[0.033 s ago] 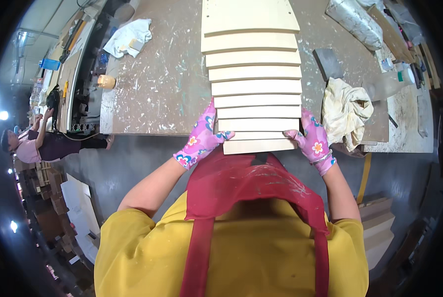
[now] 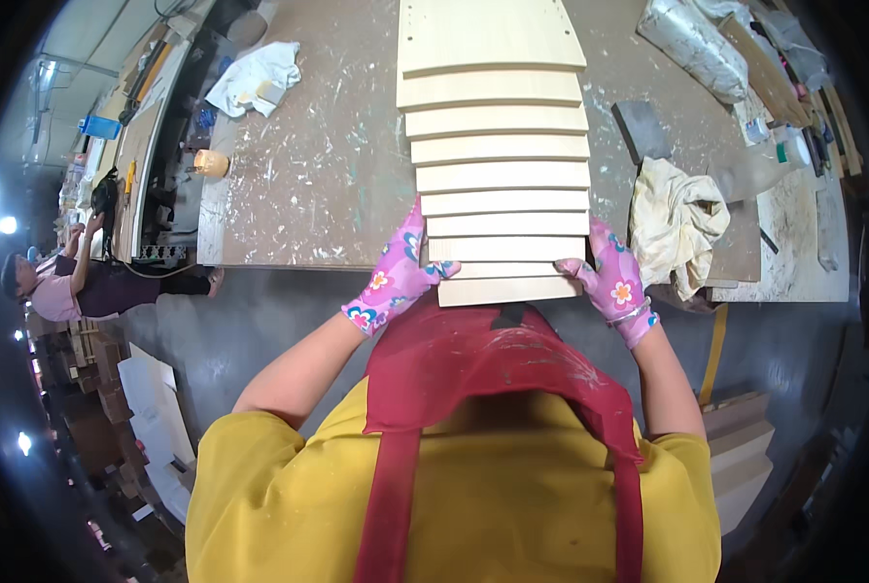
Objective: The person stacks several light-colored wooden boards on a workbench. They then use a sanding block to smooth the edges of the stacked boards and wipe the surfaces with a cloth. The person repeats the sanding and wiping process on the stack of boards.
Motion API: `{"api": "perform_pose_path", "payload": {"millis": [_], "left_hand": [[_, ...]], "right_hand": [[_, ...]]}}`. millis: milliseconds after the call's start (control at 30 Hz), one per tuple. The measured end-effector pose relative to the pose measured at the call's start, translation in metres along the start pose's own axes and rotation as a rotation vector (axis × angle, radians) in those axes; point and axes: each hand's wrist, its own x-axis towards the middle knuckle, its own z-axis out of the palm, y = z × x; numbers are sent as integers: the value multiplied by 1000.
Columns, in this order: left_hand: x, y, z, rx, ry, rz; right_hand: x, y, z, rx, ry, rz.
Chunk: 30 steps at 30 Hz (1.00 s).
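Pale wooden boards (image 2: 501,175), several of them, lie overlapped like steps on the workbench (image 2: 308,185), running from the far side to the near edge. The nearest board (image 2: 510,291) juts past the bench edge towards my apron. My left hand (image 2: 393,277), in a pink flowered glove, grips the left side of the near boards with its thumb on top. On the opposite side, my right hand (image 2: 613,279), gloved alike, holds them the same way. The fingers of both hands are mostly hidden beside and under the boards.
Right of the boards lie a crumpled cream cloth (image 2: 675,219) and a dark grey block (image 2: 642,130). A white cloth (image 2: 256,78) and an orange-tan cup (image 2: 211,163) sit at the left. Another person (image 2: 75,277) stands at a far-left bench. Stepped boards (image 2: 739,452) stand low at the right.
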Motion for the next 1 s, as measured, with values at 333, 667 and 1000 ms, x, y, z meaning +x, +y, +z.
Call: {"api": "perform_pose_path", "payload": {"millis": [333, 667, 1000], "left_hand": [[-32, -14, -5, -52, 52, 44], [-38, -33, -13, -208, 190, 126], [-56, -34, -67, -272, 249, 285]], "right_hand": [[-34, 109, -32, -439, 386, 273], [40, 95, -134, 543, 632, 345], [127, 106, -137, -326, 532, 4]]}}
